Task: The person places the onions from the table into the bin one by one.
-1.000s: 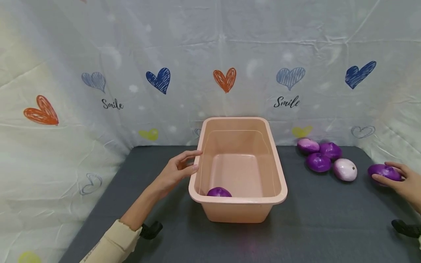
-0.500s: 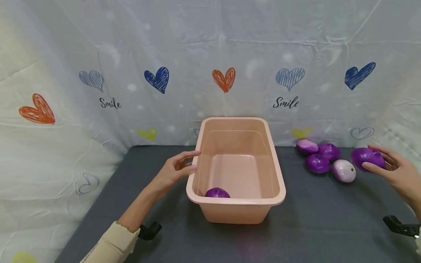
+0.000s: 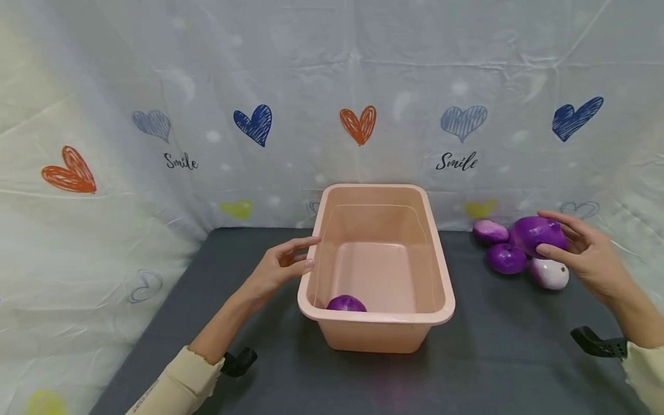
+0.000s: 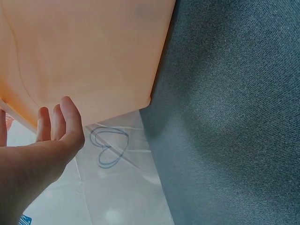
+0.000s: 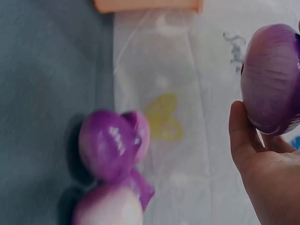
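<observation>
The right hand (image 3: 583, 253) has lifted a purple onion (image 3: 536, 235) off the tabletop (image 3: 519, 346) and grips it right of the pink tub (image 3: 443, 308); the left hand (image 3: 280, 268) rests relaxed against the tub's left wall.

The left hand (image 3: 278, 268) reaches in from seven o'clock, forearm bare past a cream sleeve cuff, a dark strap at the wrist. Its fingers are loosely extended with the thumb apart, and hold nothing. The right hand (image 3: 581, 251) comes in from four o'clock and is raised, fingers and thumb curled in a grip around a round purple thing. Its wrist also carries a dark strap below a cream cuff.
</observation>
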`<state>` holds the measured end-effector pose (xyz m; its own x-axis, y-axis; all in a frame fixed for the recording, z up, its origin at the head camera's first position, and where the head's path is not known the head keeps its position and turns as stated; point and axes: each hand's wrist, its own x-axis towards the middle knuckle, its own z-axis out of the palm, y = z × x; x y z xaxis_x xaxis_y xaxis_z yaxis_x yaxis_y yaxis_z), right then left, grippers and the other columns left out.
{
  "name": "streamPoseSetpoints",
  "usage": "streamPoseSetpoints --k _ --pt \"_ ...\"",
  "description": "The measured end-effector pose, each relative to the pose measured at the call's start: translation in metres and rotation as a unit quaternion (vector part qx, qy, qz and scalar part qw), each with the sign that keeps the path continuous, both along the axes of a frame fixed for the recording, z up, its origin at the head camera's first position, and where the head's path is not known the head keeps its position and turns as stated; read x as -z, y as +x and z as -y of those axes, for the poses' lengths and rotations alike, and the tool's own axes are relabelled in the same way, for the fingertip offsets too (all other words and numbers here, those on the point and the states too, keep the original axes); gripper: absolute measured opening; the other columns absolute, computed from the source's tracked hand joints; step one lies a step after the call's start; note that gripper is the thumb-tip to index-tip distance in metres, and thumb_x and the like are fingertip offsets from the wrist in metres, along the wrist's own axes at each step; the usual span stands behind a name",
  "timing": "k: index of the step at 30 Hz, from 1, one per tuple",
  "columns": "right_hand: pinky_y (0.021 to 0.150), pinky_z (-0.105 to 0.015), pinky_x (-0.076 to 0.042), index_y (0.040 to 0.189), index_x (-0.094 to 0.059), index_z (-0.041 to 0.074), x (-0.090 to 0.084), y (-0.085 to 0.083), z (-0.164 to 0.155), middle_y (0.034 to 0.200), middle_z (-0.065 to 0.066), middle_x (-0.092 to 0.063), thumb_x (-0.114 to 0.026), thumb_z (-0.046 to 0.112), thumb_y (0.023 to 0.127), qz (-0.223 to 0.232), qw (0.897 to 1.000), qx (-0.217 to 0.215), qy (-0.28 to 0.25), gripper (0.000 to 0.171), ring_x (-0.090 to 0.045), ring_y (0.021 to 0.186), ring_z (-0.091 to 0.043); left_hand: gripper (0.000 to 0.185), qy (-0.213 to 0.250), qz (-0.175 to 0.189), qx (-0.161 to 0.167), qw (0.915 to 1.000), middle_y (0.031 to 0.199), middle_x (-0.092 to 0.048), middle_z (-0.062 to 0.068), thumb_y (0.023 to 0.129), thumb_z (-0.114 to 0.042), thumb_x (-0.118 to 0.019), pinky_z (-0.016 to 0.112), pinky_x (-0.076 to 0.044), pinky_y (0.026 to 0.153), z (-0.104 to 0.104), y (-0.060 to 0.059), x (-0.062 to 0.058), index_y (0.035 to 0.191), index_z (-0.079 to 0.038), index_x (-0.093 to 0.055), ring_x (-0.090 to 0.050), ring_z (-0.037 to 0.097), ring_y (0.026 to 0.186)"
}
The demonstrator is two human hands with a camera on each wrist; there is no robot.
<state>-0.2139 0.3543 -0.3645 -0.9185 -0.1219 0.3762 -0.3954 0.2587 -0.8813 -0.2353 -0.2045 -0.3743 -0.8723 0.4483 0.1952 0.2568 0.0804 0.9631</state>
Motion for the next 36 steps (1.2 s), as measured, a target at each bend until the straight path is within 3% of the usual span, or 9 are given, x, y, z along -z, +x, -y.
streamPoseSetpoints --k 3,8,14,22,36 --pt "0.079 -0.016 -0.053 0.150 -0.047 0.002 -0.006 -0.002 0.011 0.143 -0.008 -0.048 -0.059 -0.018 0.094 0.000 0.996 -0.058 -0.068 0.061 -0.061 0.110 -0.010 0.052 0.000 -0.001 0.002 1.0000 0.153 -0.046 0.010 0.100 -0.016 -0.068 0.052 -0.043 0.106 -0.001 0.000 0.002 0.149 -0.008 -0.052 -0.047 0.035 0.136" --pt "0.086 -0.024 -0.055 0.150 -0.049 0.003 -0.014 -0.007 0.034 0.143 -0.007 -0.050 -0.059 -0.018 0.094 0.007 0.991 -0.095 -0.097 0.061 -0.060 0.117 -0.014 0.052 -0.001 -0.001 -0.003 1.0000 0.153 -0.046 0.009 0.100 -0.017 -0.068 0.052 -0.043 0.105 -0.001 0.001 0.004 0.149 -0.009 -0.053 -0.049 0.034 0.135" --pt "0.089 -0.024 -0.054 0.151 -0.048 0.004 -0.024 -0.014 0.058 0.145 -0.009 -0.047 -0.061 -0.016 0.093 0.001 0.992 -0.099 -0.072 0.062 -0.056 0.121 -0.017 0.053 -0.002 -0.002 -0.005 1.0000 0.153 -0.047 0.008 0.099 -0.019 -0.069 0.051 -0.043 0.106 -0.002 0.000 0.005 0.149 -0.009 -0.053 -0.048 0.034 0.135" --pt "0.092 -0.021 -0.050 0.150 -0.050 0.009 -0.040 -0.024 0.091 0.147 -0.011 -0.047 -0.069 -0.010 0.090 -0.027 0.995 -0.095 0.006 0.066 -0.057 0.121 -0.014 0.054 -0.005 0.002 -0.005 1.0000 0.152 -0.047 0.008 0.099 -0.019 -0.069 0.052 -0.043 0.106 -0.003 0.001 0.002 0.150 -0.009 -0.052 -0.049 0.034 0.134" --pt "0.095 -0.034 -0.052 0.149 -0.051 0.006 -0.050 -0.040 0.148 0.148 -0.013 -0.049 -0.075 -0.009 0.086 -0.037 0.976 -0.214 0.007 0.068 -0.055 0.127 -0.027 0.053 -0.009 0.001 -0.014 0.9999 0.153 -0.047 0.008 0.100 -0.020 -0.069 0.054 -0.041 0.106 -0.001 0.002 0.000 0.149 -0.009 -0.053 -0.046 0.036 0.137"
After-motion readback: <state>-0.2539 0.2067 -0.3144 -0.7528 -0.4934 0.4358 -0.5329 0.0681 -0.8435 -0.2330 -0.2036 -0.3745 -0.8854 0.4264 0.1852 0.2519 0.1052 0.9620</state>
